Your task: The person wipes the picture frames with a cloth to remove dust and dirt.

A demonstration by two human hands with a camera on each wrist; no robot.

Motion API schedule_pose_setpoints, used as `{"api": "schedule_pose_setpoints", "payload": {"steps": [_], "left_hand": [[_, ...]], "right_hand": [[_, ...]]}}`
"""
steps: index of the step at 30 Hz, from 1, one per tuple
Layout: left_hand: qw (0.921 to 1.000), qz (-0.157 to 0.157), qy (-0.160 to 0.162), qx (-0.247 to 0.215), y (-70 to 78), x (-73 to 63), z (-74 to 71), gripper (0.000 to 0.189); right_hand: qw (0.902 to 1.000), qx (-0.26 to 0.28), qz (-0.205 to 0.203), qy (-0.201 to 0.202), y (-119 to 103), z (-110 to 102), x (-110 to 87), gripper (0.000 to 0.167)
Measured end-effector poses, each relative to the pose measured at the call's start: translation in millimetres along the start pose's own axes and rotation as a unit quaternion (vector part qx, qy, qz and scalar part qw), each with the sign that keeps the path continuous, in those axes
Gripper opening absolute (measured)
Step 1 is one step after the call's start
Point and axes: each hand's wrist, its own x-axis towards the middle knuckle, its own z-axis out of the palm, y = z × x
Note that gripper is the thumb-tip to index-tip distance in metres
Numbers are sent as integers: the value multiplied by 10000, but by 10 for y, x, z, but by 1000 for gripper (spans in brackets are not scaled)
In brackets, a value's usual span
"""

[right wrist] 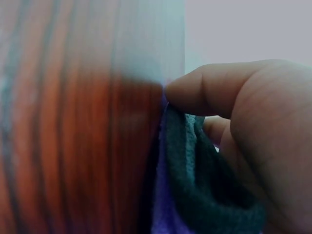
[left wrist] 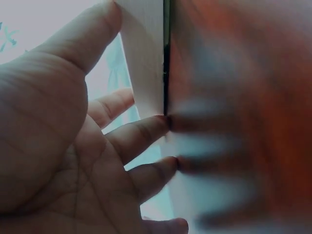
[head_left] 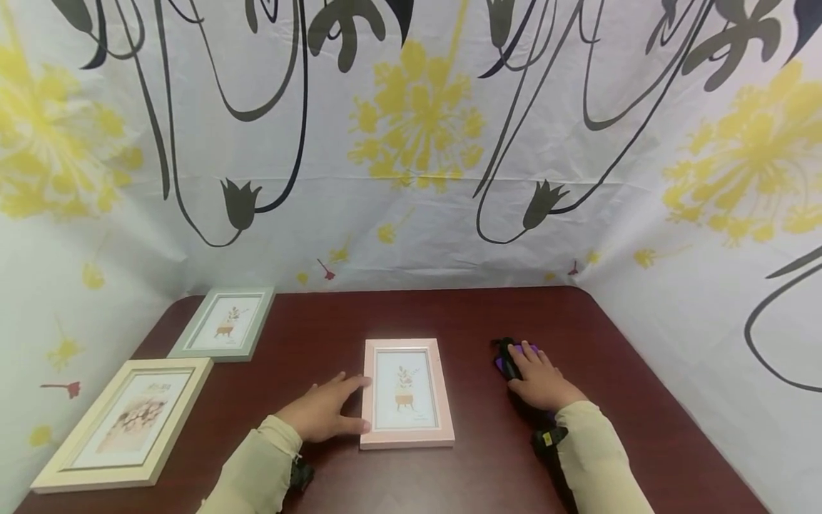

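Note:
A pink picture frame (head_left: 407, 438) with a potted-plant print lies face up in the middle of the dark red table. At its left edge is my left hand (head_left: 324, 409), thumb and fingers spread. In the left wrist view, the thumb and fingertips touch the side of the pale frame (left wrist: 146, 53). On the right, my right hand (head_left: 544, 378) lies over a purple and black cloth (head_left: 509, 363) on the tabletop. The right wrist view shows the thumb (right wrist: 204, 90) at the folded dark fabric (right wrist: 183, 161), purple underneath; other fingers are mostly hidden behind it.
A pale green picture frame (head_left: 257, 328) lies at the table's back left corner. Nearer, a larger cream frame (head_left: 170, 417) lies along the left edge. White patterned cloth (head_left: 411, 235) hangs behind and on both sides of the table (head_left: 475, 314).

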Motion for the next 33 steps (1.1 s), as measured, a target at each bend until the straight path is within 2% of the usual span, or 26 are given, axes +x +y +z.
{"api": "schedule_pose_setpoints", "payload": {"steps": [3,5,8,12,18,25,29,31,33], "left_hand": [[9997,27,-13,251,57,59,-61,77],[9993,12,-55,365,95,158,-71,77],[9984,-20,-153,538,127,374,-133,76],[9970,-65,-309,700,135,737,-221,77],[9966,146,-429,684,156,1219,-269,77],[9959,193,-265,847,229,1537,-210,66],[9934,371,27,1086,301,1642,-126,59],[9886,562,420,1331,339,1659,-82,44],[9803,764,958,1547,382,1640,-57,31]], "right_hand": [[10000,39,24,65,-3,12,14,68],[10000,31,39,52,12,3,7,68],[10000,27,47,59,18,-6,5,68],[9999,7,94,87,1,-12,1,68],[9998,42,154,117,-65,-26,-34,67],[9997,49,189,114,-107,6,-32,68],[9997,45,210,124,-67,4,-26,68],[9997,66,212,124,-48,-4,-19,68],[9997,88,209,116,-33,-8,-11,68]]}}
